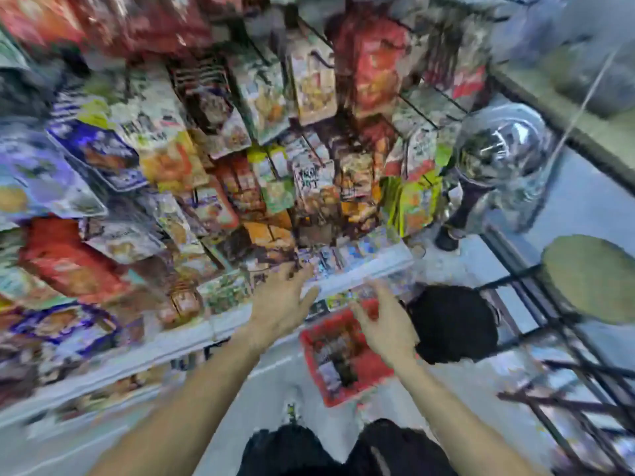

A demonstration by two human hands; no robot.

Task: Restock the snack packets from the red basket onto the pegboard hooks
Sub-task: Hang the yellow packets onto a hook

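A shop aisle, blurred by motion

We see a pale grey floor, a white shelf edge running leftward, a black round stool at right, a dark metal rack beyond it, and an olive-green round seat.

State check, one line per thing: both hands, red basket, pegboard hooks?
left hand: open, fingers spread, holds nothing
right hand: open, loosely curled over the basket, empty
red basket: on the floor, packets inside
pegboard hooks: mostly hung with snack packets; picture blurred
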